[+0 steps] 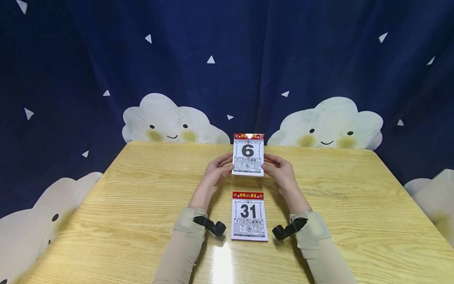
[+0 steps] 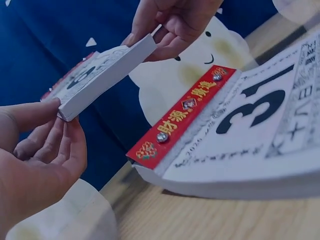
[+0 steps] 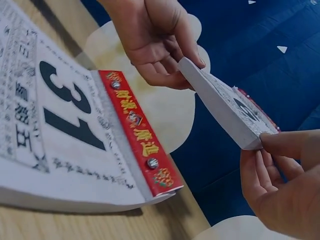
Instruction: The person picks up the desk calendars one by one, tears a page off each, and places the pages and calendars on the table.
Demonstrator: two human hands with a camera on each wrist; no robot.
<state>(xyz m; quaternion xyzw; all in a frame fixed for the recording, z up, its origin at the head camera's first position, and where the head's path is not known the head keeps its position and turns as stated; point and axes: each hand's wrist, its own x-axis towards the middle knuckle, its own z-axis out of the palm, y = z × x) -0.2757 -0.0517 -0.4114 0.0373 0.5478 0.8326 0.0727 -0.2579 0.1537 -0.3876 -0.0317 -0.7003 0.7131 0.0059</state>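
A thick tear-off calendar (image 1: 248,156) with a red header and a big 6 is held up over the far part of the table, its face toward the head camera. My left hand (image 1: 216,171) pinches its left edge, thumb in front and fingers behind. On the opposite edge my right hand (image 1: 280,170) grips it the same way. Both wrist views show the pad between the two hands, raised and tilted. A second tear-off calendar (image 1: 249,217), showing 31, lies face up on the table between my forearms; its red header (image 2: 185,110) points away from me.
The wooden table (image 1: 142,221) reaches back to a dark blue curtain (image 1: 227,39) with white triangles and smiling clouds. A black wrist camera (image 1: 214,227) sits on the left sleeve and another camera (image 1: 285,230) on the right, both beside the lying calendar.
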